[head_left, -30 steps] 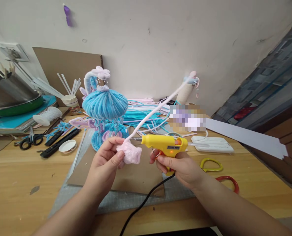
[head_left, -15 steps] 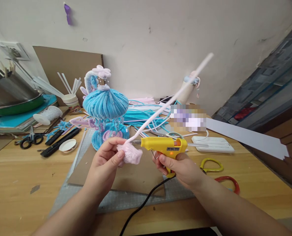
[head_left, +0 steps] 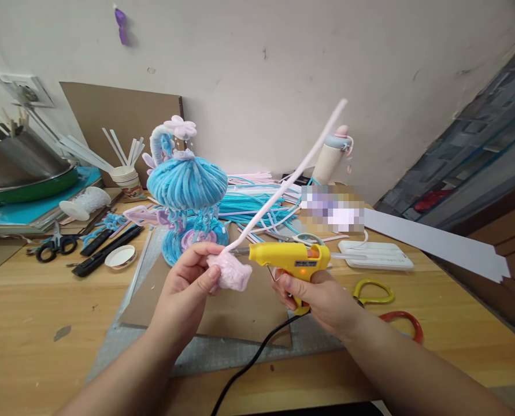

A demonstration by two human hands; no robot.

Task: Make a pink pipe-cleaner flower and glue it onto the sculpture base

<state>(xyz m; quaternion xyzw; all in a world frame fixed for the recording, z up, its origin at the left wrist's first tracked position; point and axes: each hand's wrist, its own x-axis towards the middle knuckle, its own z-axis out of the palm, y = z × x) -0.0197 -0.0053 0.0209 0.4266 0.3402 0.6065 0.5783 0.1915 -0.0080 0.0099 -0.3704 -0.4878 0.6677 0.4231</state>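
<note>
My left hand (head_left: 192, 283) pinches a pale pink fuzzy piece (head_left: 234, 273) between thumb and fingers. From its top a long pink pipe cleaner (head_left: 278, 193) slants up to the right. My right hand (head_left: 311, 292) grips a yellow hot glue gun (head_left: 289, 254) whose orange light is lit. The gun's nozzle (head_left: 241, 251) points left at the base of the pipe cleaner; whether it touches is too small to tell. A clear glue stick (head_left: 348, 256) juts from the back of the gun. Behind my left hand stands a blue jellyfish-like pipe-cleaner lamp (head_left: 186, 182).
Brown cardboard (head_left: 248, 315) lies on a grey cutting mat (head_left: 196, 361) under my hands. Black scissors (head_left: 55, 245) and a black cutter (head_left: 105, 251) lie left. Blue pipe cleaners (head_left: 257, 211) are heaped behind. At right are a white power bank (head_left: 376, 255) and scissor handles (head_left: 374, 290).
The free end of the pink pipe cleaner has swung left and stands a little steeper. Both hands and the glue gun stay nearly where they were.
</note>
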